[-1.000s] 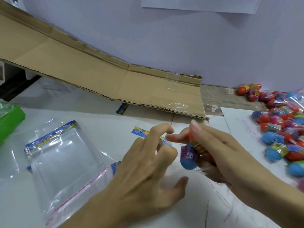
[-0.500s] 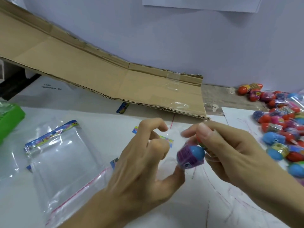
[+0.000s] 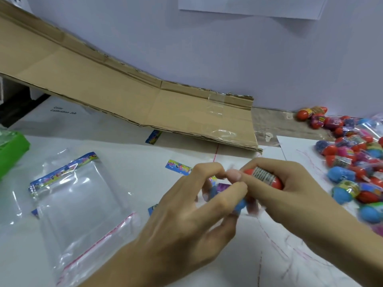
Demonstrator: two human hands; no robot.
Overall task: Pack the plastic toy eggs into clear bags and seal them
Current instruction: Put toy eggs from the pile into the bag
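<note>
I take the clear bag with the printed header as my landmark; it lies flat on the white table, well left of my hands. Left of it sits a green packet at the table's edge, and behind it a cardboard sheet leans against the wall.

Right of the bag, my left hand has its fingers curled, and they seem to pinch the blue egg together with something clear and thin; blur stops me saying exactly what. Further right, my right hand grips a red egg, thumb and fingers wrapped round it, the two hands touching at the fingertips. Far right of the bag lies the egg pile, loose and partly bagged.

My worry is the crowding: two eggs held between both hands with no bag mouth plainly open. The smooth blue egg could squirt out and roll off toward the pile. The thin film could also fold shut as I push an egg in. And with both hands busy, the flat bag may slide when I reach for it.
</note>
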